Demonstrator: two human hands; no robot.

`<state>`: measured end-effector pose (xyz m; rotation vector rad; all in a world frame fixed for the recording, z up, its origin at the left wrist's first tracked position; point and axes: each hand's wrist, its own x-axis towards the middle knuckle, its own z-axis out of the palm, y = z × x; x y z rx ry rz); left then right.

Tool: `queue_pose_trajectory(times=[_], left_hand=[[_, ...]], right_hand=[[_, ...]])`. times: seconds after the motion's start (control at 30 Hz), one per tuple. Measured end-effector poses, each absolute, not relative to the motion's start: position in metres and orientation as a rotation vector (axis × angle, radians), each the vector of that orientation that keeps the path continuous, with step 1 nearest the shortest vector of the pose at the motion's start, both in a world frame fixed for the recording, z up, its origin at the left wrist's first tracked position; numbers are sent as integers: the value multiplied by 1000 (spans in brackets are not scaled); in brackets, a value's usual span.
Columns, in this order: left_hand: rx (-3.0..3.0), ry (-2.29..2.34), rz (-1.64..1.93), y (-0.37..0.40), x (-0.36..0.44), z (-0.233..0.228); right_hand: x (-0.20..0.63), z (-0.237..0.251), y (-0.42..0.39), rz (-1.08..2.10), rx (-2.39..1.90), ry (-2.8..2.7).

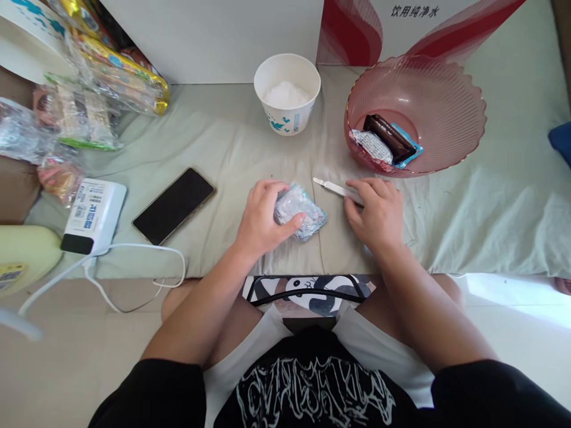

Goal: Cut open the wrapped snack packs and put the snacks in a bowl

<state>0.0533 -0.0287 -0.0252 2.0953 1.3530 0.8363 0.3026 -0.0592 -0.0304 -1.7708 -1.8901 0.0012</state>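
My left hand (264,217) is curled around a crumpled, clear plastic-wrapped packet (302,211), bluish at its edges, resting on the cloth. What lies inside the wrap I cannot make out. To its right, my right hand (377,211) grips a slim white tool (334,188) between thumb and fingers. The tool's narrow tip points left, toward a spot just above the packet, without touching it. Its rear end is hidden under the fingers.
Behind the hands stand a paper cup (288,116) with white powder and a pink glass bowl (446,113) holding several wrapped snacks. On the left lie a phone (175,205), a white power bank (96,211) with a cable, and packaged snacks (120,71). A white box (214,35) stands behind.
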Motion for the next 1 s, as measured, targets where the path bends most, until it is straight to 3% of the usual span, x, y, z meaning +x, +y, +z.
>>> queue_pose_trajectory(times=[0.23, 0.43, 0.67, 0.83, 1.0], left_hand=[[1594, 1347, 866, -26, 56, -25], [1346, 1283, 920, -16, 49, -29], [1470, 1464, 979, -4, 21, -39], [1808, 1491, 1224, -7, 10, -32], [2271, 1289, 810, -25, 19, -13]], right_hand=[[281, -26, -68, 444, -1297, -2068], [289, -19, -67, 505, -1384, -1941], [323, -13, -64, 384, -1468, -1723], [336, -12, -68, 232, -1565, -1482], [321, -5, -84, 333, -1327, -1898]])
